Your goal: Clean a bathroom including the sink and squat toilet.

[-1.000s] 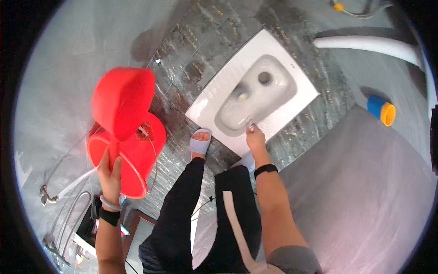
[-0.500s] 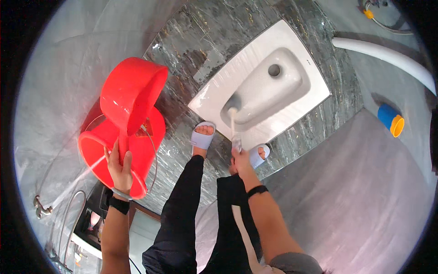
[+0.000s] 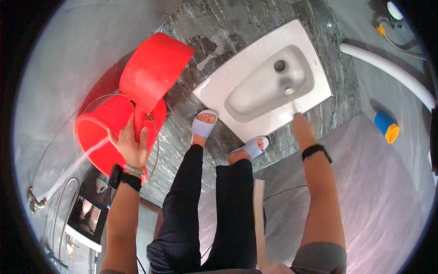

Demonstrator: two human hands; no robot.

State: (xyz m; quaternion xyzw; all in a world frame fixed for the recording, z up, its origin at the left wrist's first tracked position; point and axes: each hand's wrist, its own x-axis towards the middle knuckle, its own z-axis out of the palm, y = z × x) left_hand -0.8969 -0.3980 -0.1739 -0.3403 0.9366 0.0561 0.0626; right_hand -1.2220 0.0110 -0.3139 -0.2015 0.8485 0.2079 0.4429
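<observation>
Two bare hands showed in my head view, each with a dark band at the wrist. My left hand (image 3: 131, 145) held the red dipper (image 3: 155, 68) by its handle, thumb on one side and fingers on the other, with the bowl just beyond the fingertips. My right hand (image 3: 305, 130), blurred, was closed around a thin stick tool (image 3: 295, 104), whose pale round head stood up and left of the fist, over the basin of the white squat toilet (image 3: 219, 84); I could not tell whether it touched. Grey sandals (image 3: 204, 125) stood between the hands. Just behind and beside my left hand was the red bucket (image 3: 93, 128), with water (image 3: 68, 176) streaming into it from a tap (image 3: 35, 201) farther down to that hand's left. Well right of my right hand lay a blue-and-yellow cup (image 3: 387, 126); beyond it, up and right, ran a white pipe (image 3: 390, 67).
</observation>
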